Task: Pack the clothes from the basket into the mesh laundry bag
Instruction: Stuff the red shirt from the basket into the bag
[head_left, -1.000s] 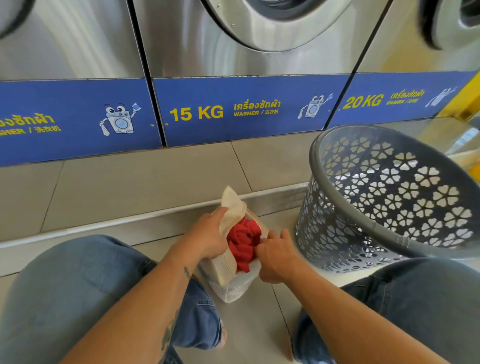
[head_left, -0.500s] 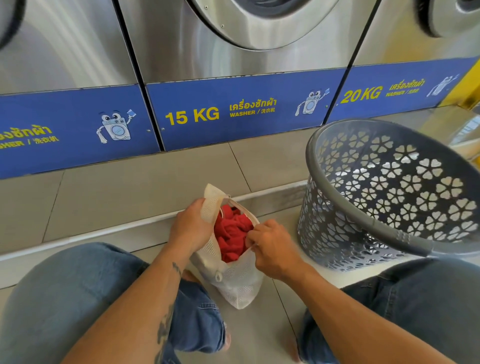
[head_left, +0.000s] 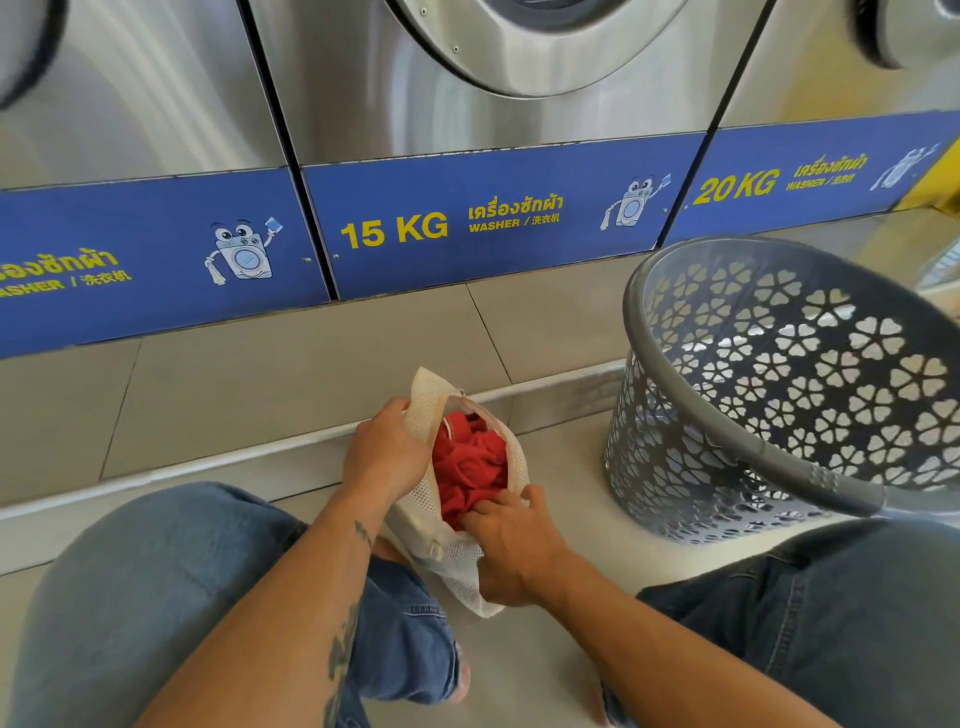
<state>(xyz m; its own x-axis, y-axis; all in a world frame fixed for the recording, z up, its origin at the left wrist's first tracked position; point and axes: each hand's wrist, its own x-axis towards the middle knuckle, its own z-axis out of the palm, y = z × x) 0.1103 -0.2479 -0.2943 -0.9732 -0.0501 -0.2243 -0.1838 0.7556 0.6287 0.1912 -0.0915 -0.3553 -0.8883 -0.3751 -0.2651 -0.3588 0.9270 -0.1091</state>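
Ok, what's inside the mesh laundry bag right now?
Red clothing shows through the open mouth of the mesh laundry bag, with fingertips of the right hand tucked in at the near edge. Anything beneath that clothing is covered.

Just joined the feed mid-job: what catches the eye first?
A bright red garment fills the white mesh laundry bag at centre, left hand gripping its rim, right hand at the cloth. A grey flower-cutout basket sits at right, with the blue 15 KG washer panel behind.
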